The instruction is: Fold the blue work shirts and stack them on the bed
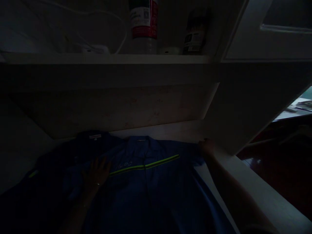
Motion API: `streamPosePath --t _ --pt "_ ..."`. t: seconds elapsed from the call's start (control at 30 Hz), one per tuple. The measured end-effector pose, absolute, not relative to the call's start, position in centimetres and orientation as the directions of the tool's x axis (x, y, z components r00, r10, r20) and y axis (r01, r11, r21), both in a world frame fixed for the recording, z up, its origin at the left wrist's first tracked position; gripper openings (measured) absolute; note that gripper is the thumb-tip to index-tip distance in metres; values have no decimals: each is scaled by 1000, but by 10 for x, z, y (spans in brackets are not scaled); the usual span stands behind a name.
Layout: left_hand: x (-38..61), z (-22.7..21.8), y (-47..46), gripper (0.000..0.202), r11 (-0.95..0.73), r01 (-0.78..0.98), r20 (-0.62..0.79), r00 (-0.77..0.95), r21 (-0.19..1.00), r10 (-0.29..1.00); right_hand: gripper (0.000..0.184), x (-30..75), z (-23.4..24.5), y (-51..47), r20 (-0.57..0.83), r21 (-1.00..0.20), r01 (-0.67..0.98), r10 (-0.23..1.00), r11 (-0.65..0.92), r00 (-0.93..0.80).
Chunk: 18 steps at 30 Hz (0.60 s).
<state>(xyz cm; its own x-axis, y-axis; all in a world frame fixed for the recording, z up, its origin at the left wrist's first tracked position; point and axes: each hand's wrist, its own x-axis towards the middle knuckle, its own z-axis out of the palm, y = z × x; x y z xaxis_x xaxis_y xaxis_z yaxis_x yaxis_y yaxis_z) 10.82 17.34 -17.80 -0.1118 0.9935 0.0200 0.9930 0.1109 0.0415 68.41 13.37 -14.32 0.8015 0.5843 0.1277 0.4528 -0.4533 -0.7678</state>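
Note:
A blue work shirt [156, 182] with a bright yellow-green chest stripe [146, 165] lies spread flat on a pale surface, collar pointing away from me. My left hand [97, 172] rests flat on the shirt's left chest, fingers stretched out, a ring on one finger. My right hand [207, 146] reaches to the shirt's far right shoulder or sleeve edge; its fingers curl at the cloth, but in the dim light I cannot make out a grip. A darker garment [60, 156] lies under or beside the shirt on the left.
A white shelf [104, 59] runs above, carrying a red-labelled bottle [143, 26], a dark bottle [195, 35] and white cables. A white cabinet side [243, 107] stands close on the right. Beyond it lies dark reddish floor [280, 169].

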Motion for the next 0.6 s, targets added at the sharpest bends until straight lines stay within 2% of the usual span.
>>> streamPosePath --t 0.07,0.13,0.17,0.23,0.3,0.4,0.5,0.6 --pt "108 -178 174 59 95 995 11 -95 37 995 50 665 -144 121 230 -658 573 594 -489 771" --pt "106 -180 175 55 61 998 -30 -61 11 998 47 644 -154 105 345 -438 800 745 -410 570" --pt "105 -180 176 55 58 998 -45 -58 6 997 46 635 -162 97 343 -308 892 835 -332 429" --pt "104 -182 177 57 78 997 -36 -77 23 996 48 625 -178 84 194 -143 964 949 -224 249" --pt "104 -185 179 61 93 994 -2 -93 49 996 52 625 -190 76 12 -88 969 973 -230 232" --pt "105 -186 179 62 97 994 21 -98 55 995 52 638 -194 74 -121 -58 973 969 -225 217" --pt "105 -187 176 61 84 995 28 -86 48 996 50 648 -192 78 -135 -20 960 952 -280 275" --pt "106 -185 175 62 81 996 26 -82 47 996 58 651 -197 80 -26 -25 886 886 -464 463"
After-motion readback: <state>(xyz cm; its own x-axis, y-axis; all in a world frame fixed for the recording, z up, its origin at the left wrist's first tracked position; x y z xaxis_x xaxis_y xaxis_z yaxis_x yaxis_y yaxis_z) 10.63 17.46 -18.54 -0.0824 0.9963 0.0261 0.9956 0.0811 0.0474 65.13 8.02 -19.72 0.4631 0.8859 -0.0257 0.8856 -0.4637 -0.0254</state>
